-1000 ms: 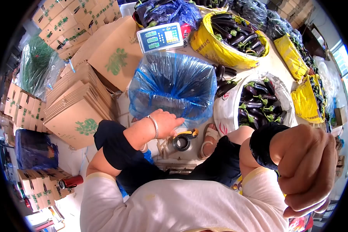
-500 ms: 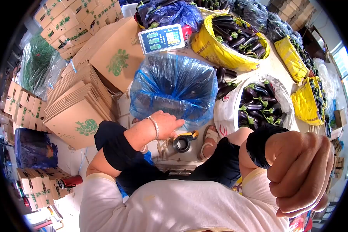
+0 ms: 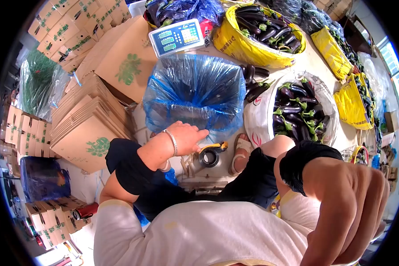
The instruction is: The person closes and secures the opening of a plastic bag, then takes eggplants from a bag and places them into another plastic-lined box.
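Observation:
My left hand [image 3: 186, 136], a bracelet on its wrist, reaches over the front edge of a clear blue plastic bag [image 3: 164, 95]. Its index finger is stretched out and the others bend loosely; nothing shows in it. The bag stands spread wide as a lining, its inside showing no goods. Just below the hand, a tape dispenser with a black roll [image 3: 209, 156] lies on the floor between my feet. Close to the camera at the right, my right hand [image 3: 352, 206] is raised with fingers bent and pressed together. Its fingertips and anything inside them are hidden.
A digital scale display [image 3: 175, 37] stands behind the bag. Eggplants fill a white sack [image 3: 259, 122] and a yellow sack [image 3: 228, 42]; a few loose eggplants [image 3: 258, 90] lie between them. Flattened cartons [image 3: 82, 137] lean at the left. A red flask [image 3: 85, 211] lies lower left.
My right hand has come down and nearer the camera, its fingers pointing lower. The left hand has shifted slightly up and left over the bag's edge. The whole view has tilted a little.

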Demonstrator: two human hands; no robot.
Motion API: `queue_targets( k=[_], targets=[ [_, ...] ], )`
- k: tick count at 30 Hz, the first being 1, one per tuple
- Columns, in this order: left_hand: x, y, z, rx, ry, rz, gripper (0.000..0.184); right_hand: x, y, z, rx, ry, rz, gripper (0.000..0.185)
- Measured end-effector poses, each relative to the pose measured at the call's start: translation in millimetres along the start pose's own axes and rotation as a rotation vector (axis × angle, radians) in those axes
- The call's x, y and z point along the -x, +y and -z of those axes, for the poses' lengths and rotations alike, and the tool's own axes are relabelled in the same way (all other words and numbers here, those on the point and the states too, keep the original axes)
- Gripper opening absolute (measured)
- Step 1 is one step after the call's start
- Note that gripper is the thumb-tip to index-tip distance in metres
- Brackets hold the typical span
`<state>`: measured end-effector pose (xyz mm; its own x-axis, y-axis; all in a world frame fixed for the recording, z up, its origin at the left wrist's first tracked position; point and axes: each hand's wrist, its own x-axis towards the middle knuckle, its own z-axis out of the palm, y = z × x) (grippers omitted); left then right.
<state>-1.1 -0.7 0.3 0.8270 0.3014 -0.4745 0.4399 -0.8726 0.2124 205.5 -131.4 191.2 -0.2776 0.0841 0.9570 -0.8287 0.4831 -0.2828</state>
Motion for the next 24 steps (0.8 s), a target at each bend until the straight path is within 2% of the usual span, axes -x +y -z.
queue_targets(
  k=[8,21,24],
  targets=[
    [-1,-1,-1,0.017,0.011,-0.008,0.060,6,-16,-7,-0.152,0.005,-0.037,0.017],
    [-3,0,-2,0.019,-0.009,-0.005,0.060,8,-10,-10,-0.188,0.034,-0.069,0.023],
    [-3,-4,-9,0.036,0.054,-0.025,0.048,8,-10,-10,-0.162,0.035,-0.067,0.023]
  ],
)
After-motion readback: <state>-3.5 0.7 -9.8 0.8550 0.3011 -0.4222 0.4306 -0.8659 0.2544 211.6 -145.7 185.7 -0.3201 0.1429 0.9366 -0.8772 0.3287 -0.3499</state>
